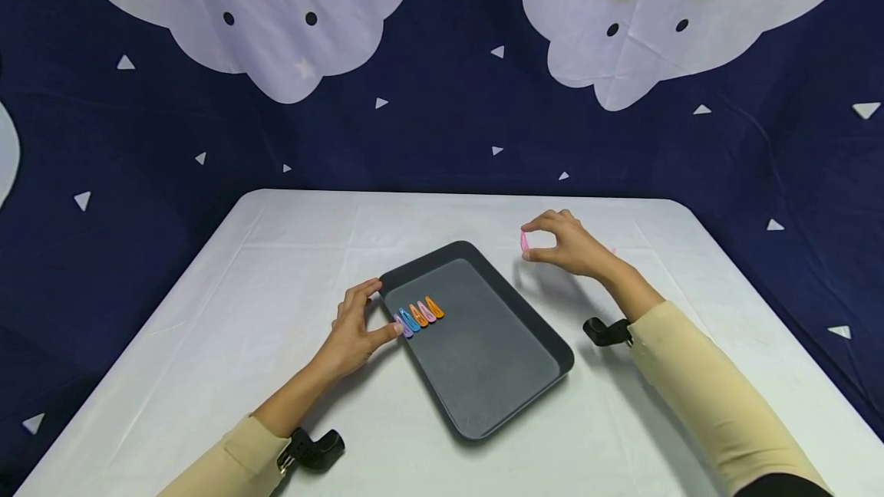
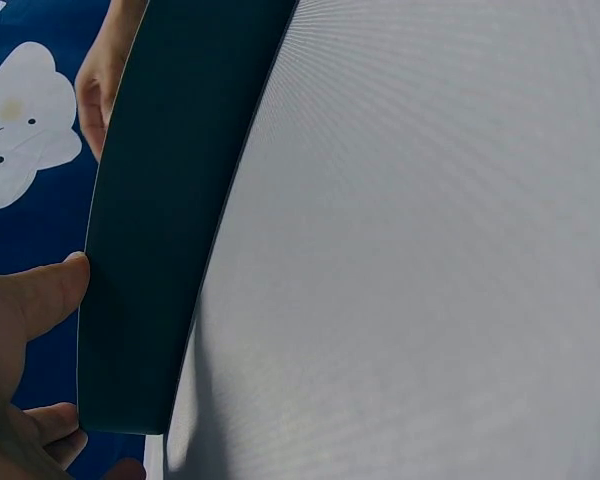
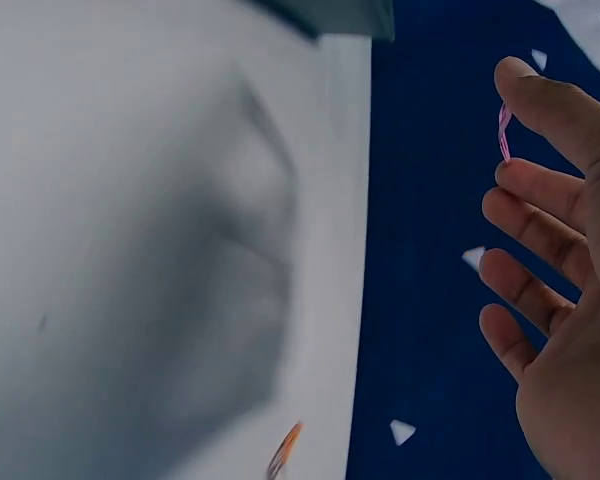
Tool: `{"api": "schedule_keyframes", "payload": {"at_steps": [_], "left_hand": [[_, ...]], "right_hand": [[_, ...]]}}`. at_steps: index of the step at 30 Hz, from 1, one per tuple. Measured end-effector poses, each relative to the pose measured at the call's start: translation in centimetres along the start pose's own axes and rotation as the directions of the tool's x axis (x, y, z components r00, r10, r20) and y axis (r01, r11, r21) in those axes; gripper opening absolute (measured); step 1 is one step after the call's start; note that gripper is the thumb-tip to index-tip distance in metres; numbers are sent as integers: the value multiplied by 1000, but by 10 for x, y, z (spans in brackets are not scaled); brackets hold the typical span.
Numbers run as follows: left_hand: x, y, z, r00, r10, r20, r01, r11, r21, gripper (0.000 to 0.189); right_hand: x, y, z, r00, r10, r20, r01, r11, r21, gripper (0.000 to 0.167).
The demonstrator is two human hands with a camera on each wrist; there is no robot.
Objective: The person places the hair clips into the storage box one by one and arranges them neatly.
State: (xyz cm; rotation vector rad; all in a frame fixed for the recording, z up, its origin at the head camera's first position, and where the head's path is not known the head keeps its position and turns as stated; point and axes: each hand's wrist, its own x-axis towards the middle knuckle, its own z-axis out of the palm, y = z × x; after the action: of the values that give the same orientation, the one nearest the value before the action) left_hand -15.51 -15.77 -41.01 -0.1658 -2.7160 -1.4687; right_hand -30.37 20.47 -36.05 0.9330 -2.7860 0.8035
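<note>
My right hand [image 1: 569, 245] pinches a pink snap hair clip [image 1: 524, 241] between thumb and forefinger, raised above the table right of the tray. In the right wrist view the clip [image 3: 504, 132] stands nearly upright between the fingertips, the other fingers spread apart. My left hand [image 1: 354, 332] rests at the left corner of a dark grey tray [image 1: 476, 424], fingertips on its rim and thumb beside the hair clips. Several snap hair clips [image 1: 418, 314] in purple, blue, orange and pink lie in a slanted row along the tray's left side.
A white cloth covers the table [image 1: 276, 267]. An orange clip [image 3: 285, 450] lies on the table in the right wrist view. Behind the right wrist shows a bit of something pink [image 1: 612, 250]. A navy curtain with clouds [image 1: 442, 136] hangs behind the table.
</note>
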Motion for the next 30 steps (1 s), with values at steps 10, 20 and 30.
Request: {"api": "schedule_keyframes", "payload": {"at_steps": [10, 20, 30], "left_hand": [[0, 1, 0, 1000, -5, 9, 5, 1000, -1, 79], [0, 1, -1, 1000, -9, 13, 9, 1000, -1, 79], [0, 2, -1, 1000, -9, 11, 9, 1000, -6, 79]], "right_hand": [[11, -33, 2, 996, -87, 17, 86, 995, 50, 53], [24, -59, 14, 984, -172, 54, 169, 984, 60, 52], [34, -77, 30, 966, -228, 122, 223, 973, 58, 51]]}}
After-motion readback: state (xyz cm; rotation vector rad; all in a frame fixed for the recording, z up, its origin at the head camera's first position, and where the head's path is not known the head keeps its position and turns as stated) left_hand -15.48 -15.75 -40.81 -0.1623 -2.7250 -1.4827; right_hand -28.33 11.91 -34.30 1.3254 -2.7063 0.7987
